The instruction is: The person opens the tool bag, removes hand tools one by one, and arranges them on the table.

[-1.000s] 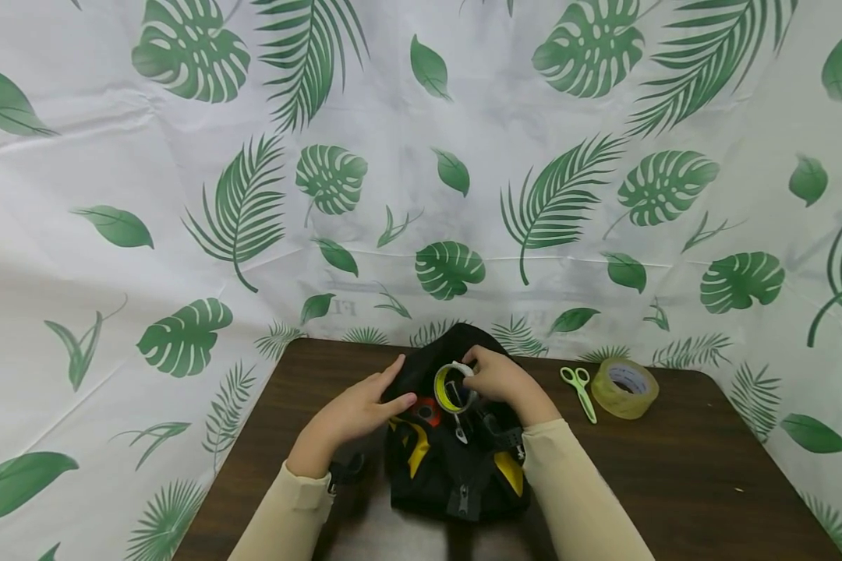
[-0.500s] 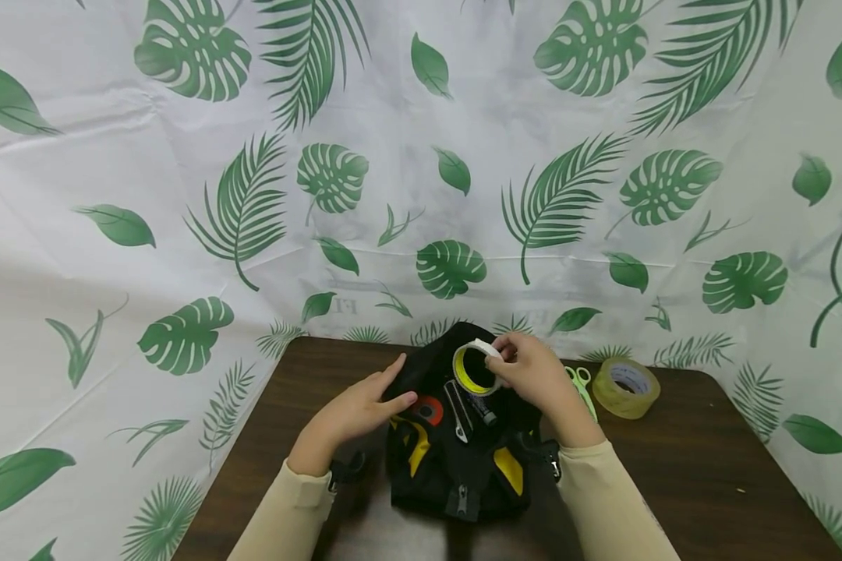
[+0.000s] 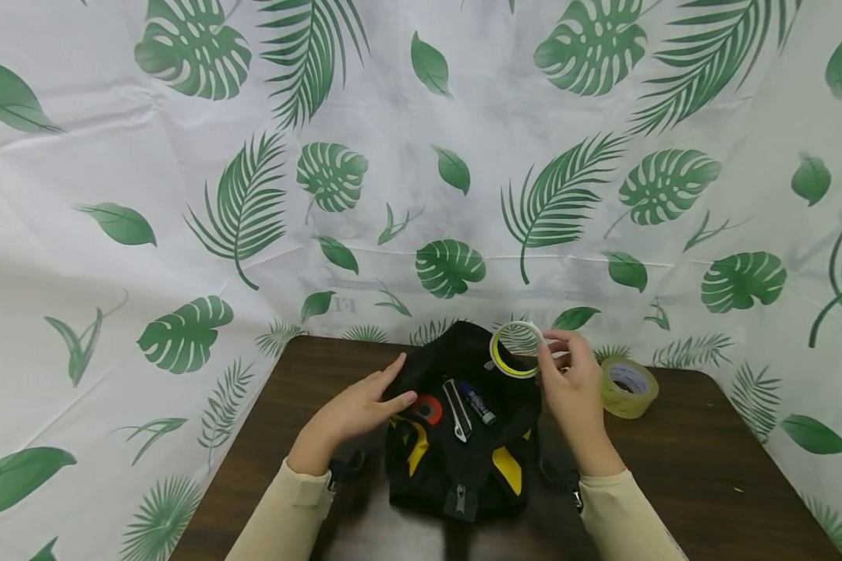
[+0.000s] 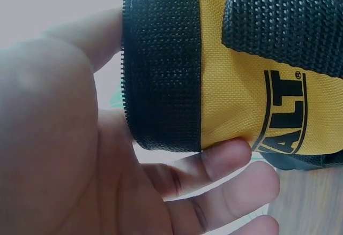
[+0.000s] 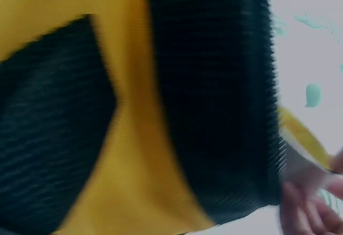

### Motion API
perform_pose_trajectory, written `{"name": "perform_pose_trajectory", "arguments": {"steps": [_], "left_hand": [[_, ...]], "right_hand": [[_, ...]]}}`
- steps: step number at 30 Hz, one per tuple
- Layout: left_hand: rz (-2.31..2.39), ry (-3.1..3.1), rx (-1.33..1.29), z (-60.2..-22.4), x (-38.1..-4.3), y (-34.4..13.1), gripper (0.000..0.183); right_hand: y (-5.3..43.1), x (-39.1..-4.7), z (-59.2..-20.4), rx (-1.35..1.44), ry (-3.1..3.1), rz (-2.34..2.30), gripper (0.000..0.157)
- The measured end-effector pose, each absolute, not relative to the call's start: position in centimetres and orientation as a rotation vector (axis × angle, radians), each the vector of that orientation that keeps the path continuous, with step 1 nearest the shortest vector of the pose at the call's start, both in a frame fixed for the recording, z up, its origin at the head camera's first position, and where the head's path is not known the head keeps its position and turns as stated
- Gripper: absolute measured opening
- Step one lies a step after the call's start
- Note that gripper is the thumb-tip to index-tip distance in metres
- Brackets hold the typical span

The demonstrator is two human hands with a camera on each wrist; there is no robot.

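A black and yellow zippered tool bag stands on the brown table with its mouth gaping. My left hand holds its left rim, thumb inside and fingers along the yellow outer side. Between thumb and fingers, my right hand pinches a white roll of tape with a yellow core, raised over the bag's back right edge. In the right wrist view that roll shows partly behind the zipper edge. Inside the bag lie a utility knife, a blue tube and a red round thing with a dark centre.
A wide roll of clear packing tape stands at the back right of the table, partly behind my right hand. Black straps hang at the bag's sides. A white sheet with green leaves hangs close behind the table.
My right hand has lifted the tape roll out of the bag and carried it right, baring the knife and blue tube. It now hides the green scissors. My left hand stays put.
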State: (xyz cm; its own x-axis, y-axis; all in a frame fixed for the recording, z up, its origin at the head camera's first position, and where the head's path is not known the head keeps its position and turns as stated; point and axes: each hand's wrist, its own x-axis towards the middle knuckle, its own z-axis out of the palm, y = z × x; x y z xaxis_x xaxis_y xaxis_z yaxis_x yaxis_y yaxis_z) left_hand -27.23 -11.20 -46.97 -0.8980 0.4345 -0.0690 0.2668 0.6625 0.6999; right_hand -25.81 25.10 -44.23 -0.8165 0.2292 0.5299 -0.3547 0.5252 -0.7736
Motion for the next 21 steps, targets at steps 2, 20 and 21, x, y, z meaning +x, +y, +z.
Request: {"name": "perform_pose_trajectory", "arguments": {"steps": [2,20,21], "left_hand": [[1.062,2.647,0.574,-47.0,-27.2,-11.2,0.089],[1.058,2.651,0.566,-46.8,-27.1,-11.1,0.086],[1.055,2.651,0.564,-46.8,-27.2,-11.2,0.087]], "right_hand": [[25.7,-25.6,-44.9,0.093,-2.068,1.284,0.022],[34.6,-24.6,-49.1,-0.112,-1.468,1.712,0.023],[35.1,-24.7,-49.3,-0.132,-1.426,1.726,0.022]]}}
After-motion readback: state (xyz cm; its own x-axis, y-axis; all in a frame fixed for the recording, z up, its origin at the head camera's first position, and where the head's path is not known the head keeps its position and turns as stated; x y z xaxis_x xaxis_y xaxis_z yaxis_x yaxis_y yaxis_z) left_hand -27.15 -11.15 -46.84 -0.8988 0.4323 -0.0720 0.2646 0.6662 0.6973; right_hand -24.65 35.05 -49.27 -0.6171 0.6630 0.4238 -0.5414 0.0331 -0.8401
